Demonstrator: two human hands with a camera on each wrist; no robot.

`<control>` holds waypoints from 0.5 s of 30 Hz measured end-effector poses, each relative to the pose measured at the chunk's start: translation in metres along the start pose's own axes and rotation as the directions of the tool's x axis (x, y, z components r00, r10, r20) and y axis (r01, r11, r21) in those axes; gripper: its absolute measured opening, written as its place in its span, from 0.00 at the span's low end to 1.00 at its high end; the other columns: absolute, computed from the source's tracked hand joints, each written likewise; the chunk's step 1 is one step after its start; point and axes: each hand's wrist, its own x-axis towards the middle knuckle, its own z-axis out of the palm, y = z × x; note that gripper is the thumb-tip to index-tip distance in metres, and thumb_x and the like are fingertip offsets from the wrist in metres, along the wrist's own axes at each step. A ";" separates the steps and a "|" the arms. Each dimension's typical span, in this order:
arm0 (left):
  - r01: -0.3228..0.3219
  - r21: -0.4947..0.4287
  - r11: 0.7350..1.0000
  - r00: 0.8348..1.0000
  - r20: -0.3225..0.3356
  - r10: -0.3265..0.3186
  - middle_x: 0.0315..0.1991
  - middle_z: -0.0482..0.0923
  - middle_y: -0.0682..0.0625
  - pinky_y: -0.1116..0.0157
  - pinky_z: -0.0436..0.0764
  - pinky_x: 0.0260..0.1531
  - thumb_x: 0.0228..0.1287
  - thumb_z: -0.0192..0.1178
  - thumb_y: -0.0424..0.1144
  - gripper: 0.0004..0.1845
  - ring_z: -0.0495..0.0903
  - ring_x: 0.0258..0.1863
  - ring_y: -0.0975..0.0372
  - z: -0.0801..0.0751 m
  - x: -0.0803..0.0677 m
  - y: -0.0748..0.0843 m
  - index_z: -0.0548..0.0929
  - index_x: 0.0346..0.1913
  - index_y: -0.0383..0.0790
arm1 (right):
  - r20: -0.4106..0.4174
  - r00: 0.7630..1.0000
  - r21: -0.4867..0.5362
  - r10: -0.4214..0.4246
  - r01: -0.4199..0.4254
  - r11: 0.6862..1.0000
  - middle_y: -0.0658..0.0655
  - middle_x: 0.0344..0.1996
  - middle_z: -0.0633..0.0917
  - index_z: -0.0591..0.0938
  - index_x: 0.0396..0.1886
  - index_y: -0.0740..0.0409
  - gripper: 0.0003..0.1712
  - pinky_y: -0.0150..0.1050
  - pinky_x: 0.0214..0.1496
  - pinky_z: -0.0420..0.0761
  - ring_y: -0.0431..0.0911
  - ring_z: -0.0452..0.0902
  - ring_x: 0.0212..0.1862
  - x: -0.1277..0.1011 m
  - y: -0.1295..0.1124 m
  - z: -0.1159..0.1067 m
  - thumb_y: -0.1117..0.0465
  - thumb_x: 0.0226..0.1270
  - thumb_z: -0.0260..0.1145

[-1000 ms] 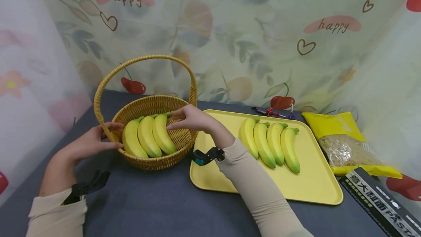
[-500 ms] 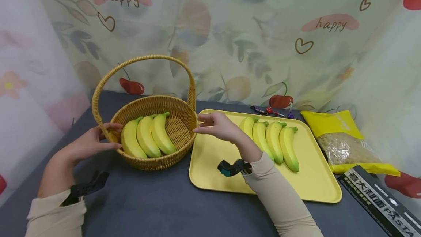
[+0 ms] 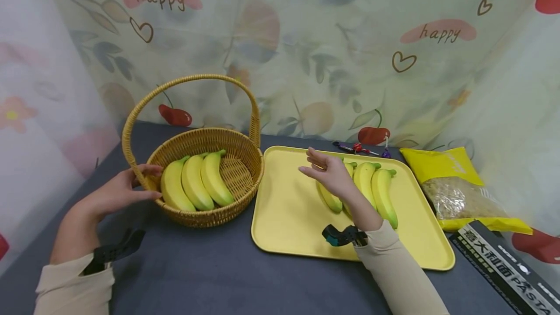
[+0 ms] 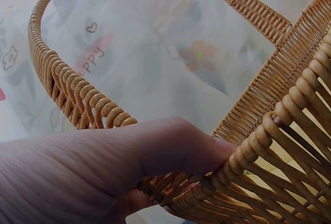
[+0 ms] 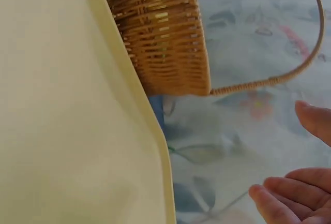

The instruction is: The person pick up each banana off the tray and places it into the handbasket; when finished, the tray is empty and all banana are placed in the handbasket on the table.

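Bananas (image 3: 366,189) lie in a row on the yellow tray (image 3: 288,218), and the right hand (image 3: 329,175) hovers just over the leftmost of them, fingers (image 3: 316,158) loosely spread and grasping nothing. The hand covers the upper parts of the two left bananas; whether it touches them cannot be told from the head view. The right wrist view shows only fingertips (image 5: 282,195) held in the air above the tray's pale surface.

The left hand (image 3: 114,193) grips the near left rim of the wicker basket (image 3: 210,215), fingers curled over the woven edge (the left wrist view shows the thumb (image 4: 170,146) pressed against the weave). Three more bananas (image 3: 194,183) lie side by side inside the basket, towards its left half, with bare weave to their right. The basket's arched handle (image 3: 192,79) rises over them.

Basket and tray sit just beside each other on the dark counter (image 3: 197,271), the basket's right side close to the tray's left edge. The left half of the tray is bare. Behind the tray lie a few small wrapped sweets (image 3: 360,148); to its right, a yellow bag (image 3: 455,188) and, nearer, a dark box (image 3: 507,269) at the counter's corner. A patterned curtain (image 3: 306,52) closes the back.
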 end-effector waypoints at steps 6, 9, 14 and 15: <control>0.007 -0.007 1.000 1.000 -0.001 -0.007 0.62 0.64 0.30 0.43 0.67 0.53 0.63 0.60 0.43 0.34 0.61 0.61 0.39 0.000 0.001 -0.001 0.60 0.67 0.29 | -0.143 0.988 0.110 0.050 -0.035 0.993 0.58 0.69 0.63 0.59 0.71 0.58 0.39 0.42 0.62 0.68 0.50 0.61 0.69 -0.007 0.018 -0.008 0.53 0.64 0.63; 0.013 -0.004 1.000 1.000 -0.003 -0.013 0.62 0.64 0.30 0.44 0.67 0.53 0.63 0.60 0.43 0.34 0.61 0.62 0.39 0.000 0.001 -0.001 0.60 0.67 0.30 | -0.189 0.980 0.128 0.067 -0.043 0.991 0.58 0.69 0.63 0.59 0.71 0.58 0.40 0.42 0.63 0.67 0.50 0.61 0.69 -0.008 0.026 -0.010 0.51 0.63 0.64; 0.013 -0.006 1.000 1.000 -0.006 -0.013 0.62 0.64 0.31 0.45 0.68 0.53 0.63 0.60 0.44 0.35 0.62 0.61 0.40 0.000 0.000 -0.001 0.60 0.67 0.30 | -0.227 0.969 0.100 0.092 -0.071 0.992 0.59 0.70 0.62 0.58 0.71 0.59 0.42 0.43 0.67 0.64 0.51 0.60 0.70 -0.008 0.040 -0.011 0.50 0.63 0.64; 0.011 -0.006 1.000 1.000 -0.006 -0.011 0.62 0.64 0.31 0.45 0.68 0.53 0.63 0.60 0.44 0.35 0.62 0.61 0.40 0.000 -0.001 -0.001 0.60 0.67 0.30 | -0.227 0.969 0.096 0.096 -0.076 0.992 0.60 0.70 0.62 0.58 0.71 0.60 0.42 0.43 0.67 0.63 0.52 0.59 0.70 -0.008 0.043 -0.012 0.50 0.63 0.64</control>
